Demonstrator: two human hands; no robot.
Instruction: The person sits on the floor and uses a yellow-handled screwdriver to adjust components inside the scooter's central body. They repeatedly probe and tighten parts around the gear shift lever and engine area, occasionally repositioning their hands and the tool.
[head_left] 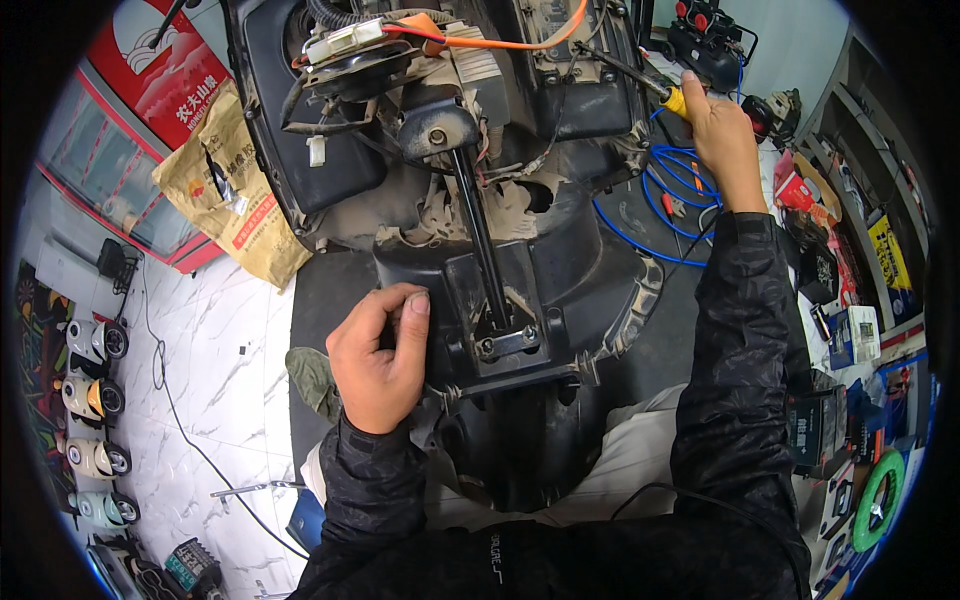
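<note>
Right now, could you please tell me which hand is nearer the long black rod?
Left: the left hand is left of the long black rod; the right hand is farther off, to its upper right.

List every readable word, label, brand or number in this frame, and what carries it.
Wording is not copied here; carriers only.
Red cabinet: large white characters, readable.
Tan sack: dark characters; red band with pale print.
Black jacket: small pale sideways letters.
Yellow packet: dark print, too small to read.
Yellow-handled tool in the right hand: no print discernible.
</note>
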